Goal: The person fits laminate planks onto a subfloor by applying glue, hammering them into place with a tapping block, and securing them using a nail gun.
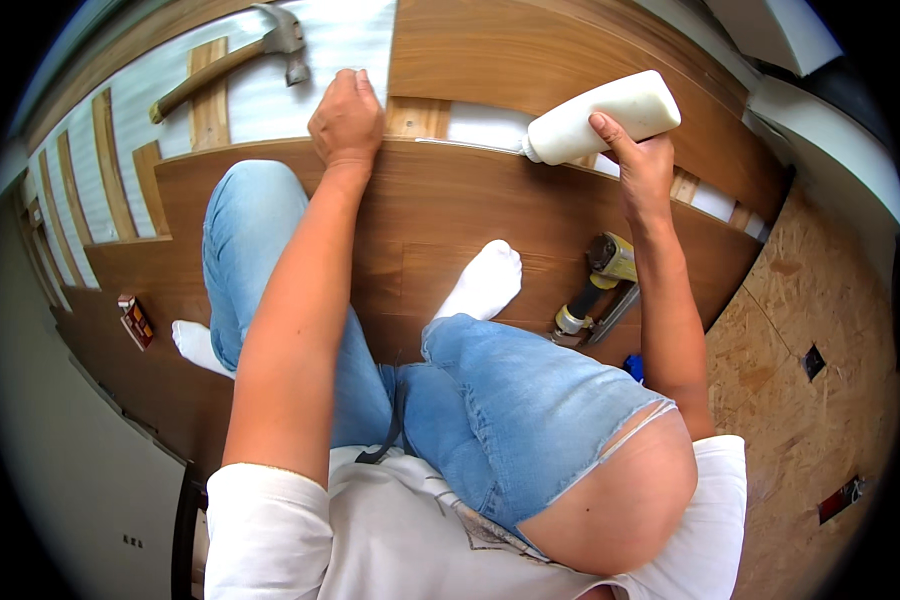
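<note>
Right hand (642, 165) grips a white bottle (610, 112), probably tilted to aim its nozzle (530, 150) along the plank (440, 190). Left hand (348, 120) curls there; whether around anything, I cannot tell.

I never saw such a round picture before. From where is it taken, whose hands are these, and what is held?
There is no machine here: a person wears the camera on the head, and it looks down past their own body. Its fisheye lens bends straight edges. The person's right hand holds a white bottle, tilted, its nozzle toward the edge of a brown board. The left hand is curled near that edge; I cannot tell whether it holds something small. A hammer lies over a wooden strip and white sheeting, and a yellow and black power tool lies on the flooring.
</note>
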The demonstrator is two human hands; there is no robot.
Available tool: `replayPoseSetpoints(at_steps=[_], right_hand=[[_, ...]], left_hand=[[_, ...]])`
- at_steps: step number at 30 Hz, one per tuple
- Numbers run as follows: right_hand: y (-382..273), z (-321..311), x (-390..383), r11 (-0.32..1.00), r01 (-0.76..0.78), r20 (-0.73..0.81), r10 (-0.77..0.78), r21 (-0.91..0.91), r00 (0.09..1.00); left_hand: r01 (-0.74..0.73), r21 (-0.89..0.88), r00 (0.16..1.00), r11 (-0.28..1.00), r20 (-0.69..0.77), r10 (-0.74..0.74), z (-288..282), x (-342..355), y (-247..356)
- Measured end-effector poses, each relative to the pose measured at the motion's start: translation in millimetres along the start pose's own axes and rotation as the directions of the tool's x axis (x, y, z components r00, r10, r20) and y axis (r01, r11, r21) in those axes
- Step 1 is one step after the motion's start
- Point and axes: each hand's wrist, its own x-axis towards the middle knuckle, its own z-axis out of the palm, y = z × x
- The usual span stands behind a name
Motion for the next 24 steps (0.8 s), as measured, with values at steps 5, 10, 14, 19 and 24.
replayPoseSetpoints(at_steps=[5, 10, 14, 19, 24], right_hand=[[-1, -94, 7, 0.984, -0.033, -0.047, 0.025, -0.177, 0.999], [-3, -196, 13, 0.946, -0.018, -0.106, -0.018, -0.324, 0.994], [3, -287, 12, 0.925, -0.119, -0.245, 0.029, -0.362, 0.969], [10, -396, 11, 0.856, -0.261, -0.381, 0.083, -0.446, 0.921], [26, -481, 13, 0.793, -0.212, -0.423, -0.062, -0.571, 0.904]], left_hand=[[-0.005, 0.036, 0.999, 0.999, 0.039, 0.004, 3, 1, -9], [-0.002, 0.021, 0.997, 1.0, 0.071, 0.0, 3, 1, -17], [-0.015, -0.02, 0.997, 1.0, 0.077, 0.016, 7, 2, -23], [0.063, 0.021, 0.99, 0.998, 0.123, -0.065, 9, 1, -28], [0.049, 0.037, 0.988, 0.998, 0.143, -0.054, 9, 2, -42]])
